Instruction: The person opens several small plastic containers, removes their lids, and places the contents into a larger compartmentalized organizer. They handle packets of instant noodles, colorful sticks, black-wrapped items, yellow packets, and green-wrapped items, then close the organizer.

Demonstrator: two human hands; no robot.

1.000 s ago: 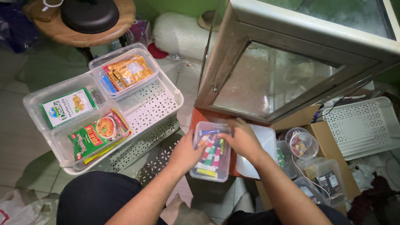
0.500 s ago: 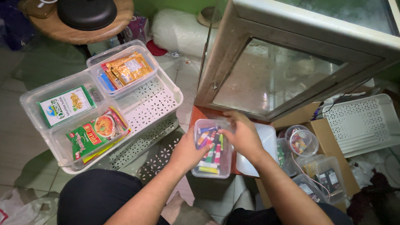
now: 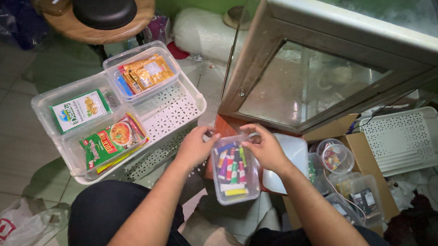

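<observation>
We hold the clear rectangular plastic box of coloured sachets (image 3: 234,168) level, left hand (image 3: 193,147) and right hand (image 3: 265,148) each pinching its far rim. We keep both grips even so the sachets stay flat.

head cam | looks steeply down, close over lap and floor | far corners probably cropped

A grey tiled floor (image 3: 9,127) is carrying a white perforated plastic tray (image 3: 172,113) filled with clear packet tubs, and a crumpled white plastic bag (image 3: 21,222) is lying near it. A second white perforated basket (image 3: 408,138) is resting at the right beside an open brown cardboard box (image 3: 364,160), while a round wooden stool (image 3: 102,24) is standing behind the tray.
</observation>
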